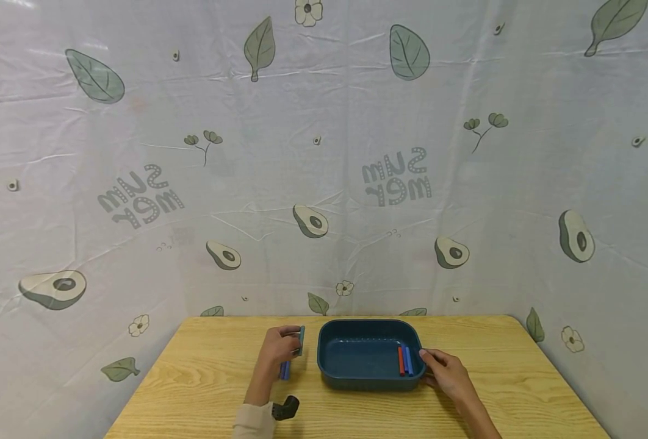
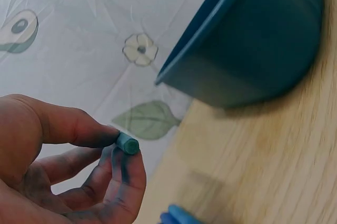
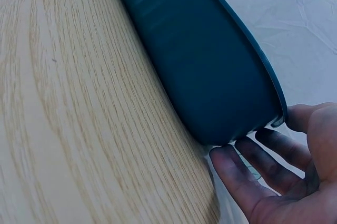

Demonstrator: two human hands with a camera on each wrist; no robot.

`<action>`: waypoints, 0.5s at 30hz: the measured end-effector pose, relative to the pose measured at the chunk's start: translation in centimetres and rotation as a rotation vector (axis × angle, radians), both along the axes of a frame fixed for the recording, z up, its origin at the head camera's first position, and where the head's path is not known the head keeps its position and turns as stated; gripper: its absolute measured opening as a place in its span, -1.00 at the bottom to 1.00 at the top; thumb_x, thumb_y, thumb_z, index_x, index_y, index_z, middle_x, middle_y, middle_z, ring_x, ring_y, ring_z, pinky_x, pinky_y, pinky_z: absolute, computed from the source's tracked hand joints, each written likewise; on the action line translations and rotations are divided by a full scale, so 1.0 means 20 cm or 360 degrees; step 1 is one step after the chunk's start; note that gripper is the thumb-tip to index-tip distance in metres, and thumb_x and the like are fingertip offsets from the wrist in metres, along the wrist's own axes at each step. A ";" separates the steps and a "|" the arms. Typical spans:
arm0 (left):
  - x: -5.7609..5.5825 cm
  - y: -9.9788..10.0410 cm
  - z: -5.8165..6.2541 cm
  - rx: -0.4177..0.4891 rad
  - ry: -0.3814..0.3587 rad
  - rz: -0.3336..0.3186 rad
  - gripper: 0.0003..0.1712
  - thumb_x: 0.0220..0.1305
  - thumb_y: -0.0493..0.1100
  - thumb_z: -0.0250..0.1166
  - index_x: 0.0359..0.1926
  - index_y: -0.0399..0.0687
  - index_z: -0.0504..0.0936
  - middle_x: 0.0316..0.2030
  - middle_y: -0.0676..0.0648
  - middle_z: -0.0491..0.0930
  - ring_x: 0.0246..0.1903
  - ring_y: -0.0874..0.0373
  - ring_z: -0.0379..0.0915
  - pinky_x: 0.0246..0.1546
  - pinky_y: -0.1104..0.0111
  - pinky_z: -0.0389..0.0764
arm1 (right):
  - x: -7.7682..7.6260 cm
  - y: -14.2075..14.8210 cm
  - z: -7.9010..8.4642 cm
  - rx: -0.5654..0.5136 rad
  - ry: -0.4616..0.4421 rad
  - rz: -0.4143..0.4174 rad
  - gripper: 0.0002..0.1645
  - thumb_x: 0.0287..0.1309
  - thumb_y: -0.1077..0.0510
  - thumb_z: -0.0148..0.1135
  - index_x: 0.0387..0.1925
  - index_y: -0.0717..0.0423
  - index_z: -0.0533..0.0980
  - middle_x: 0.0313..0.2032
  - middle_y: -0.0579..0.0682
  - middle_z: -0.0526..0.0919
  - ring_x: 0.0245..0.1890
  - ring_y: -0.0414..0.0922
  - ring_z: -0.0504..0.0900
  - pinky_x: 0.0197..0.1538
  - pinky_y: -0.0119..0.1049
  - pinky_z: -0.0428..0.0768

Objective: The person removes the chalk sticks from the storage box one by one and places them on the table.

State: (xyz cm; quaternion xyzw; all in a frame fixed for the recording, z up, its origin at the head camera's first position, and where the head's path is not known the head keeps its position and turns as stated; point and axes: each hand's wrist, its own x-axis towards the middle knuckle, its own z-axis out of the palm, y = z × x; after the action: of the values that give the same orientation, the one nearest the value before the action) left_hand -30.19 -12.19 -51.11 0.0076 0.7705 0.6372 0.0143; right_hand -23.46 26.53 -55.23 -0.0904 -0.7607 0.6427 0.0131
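Note:
My left hand pinches a teal chalk stick between thumb and fingers, left of a dark blue-green plastic tub. In the left wrist view the round end of the chalk faces the camera, and the fingertips carry dark smudges. Blue chalk sticks lie on the table below that hand, partly hidden by it. Inside the tub, at its right end, a red chalk stick lies beside blue ones. My right hand holds the tub's right end, thumb at the rim, fingers against the outer wall.
The tub stands on a light wood table. Behind the table hangs a pale curtain printed with leaves and avocados. A black wrist mount sticks out from the left sleeve.

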 end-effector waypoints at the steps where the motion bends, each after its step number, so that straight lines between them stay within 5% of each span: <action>1: 0.00 -0.02 0.00 -0.0008 0.0004 0.0004 -0.42 0.19 -0.45 0.23 0.27 -0.52 0.60 0.10 -0.47 0.64 -0.31 0.10 0.61 -0.29 0.25 0.73 | 0.00 0.00 0.00 0.0000 0.0002 0.0005 -0.34 0.62 0.00 0.16 0.44 0.46 0.43 0.28 0.44 0.63 0.10 0.07 0.80 0.01 -0.10 0.83; 9: 0.03 -0.14 -0.06 -0.0069 0.0010 0.0046 -0.42 0.23 -0.46 0.21 0.30 -0.56 0.56 0.15 -0.52 0.59 -0.19 -0.03 0.67 -0.15 0.11 0.78 | 0.00 0.00 -0.01 0.0016 -0.0003 -0.0004 -0.32 0.61 -0.03 0.18 0.43 0.44 0.44 0.26 0.40 0.65 0.09 0.06 0.81 -0.01 -0.09 0.84; 15: 0.02 -0.22 -0.11 -0.0109 0.0022 0.0126 -0.43 0.21 -0.45 0.21 0.27 -0.55 0.59 0.06 -0.48 0.68 -0.33 0.07 0.62 -0.31 0.20 0.71 | -0.01 0.00 -0.02 0.0036 -0.0018 -0.0012 -0.32 0.61 -0.03 0.17 0.44 0.43 0.43 0.28 0.41 0.64 0.11 0.07 0.80 -0.01 -0.08 0.84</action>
State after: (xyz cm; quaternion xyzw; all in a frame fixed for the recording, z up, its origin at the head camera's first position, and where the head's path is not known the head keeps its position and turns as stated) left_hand -29.80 -16.63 -53.31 -0.0189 0.7915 0.6106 -0.0161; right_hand -23.70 26.60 -55.58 -0.0968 -0.7675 0.6336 0.0122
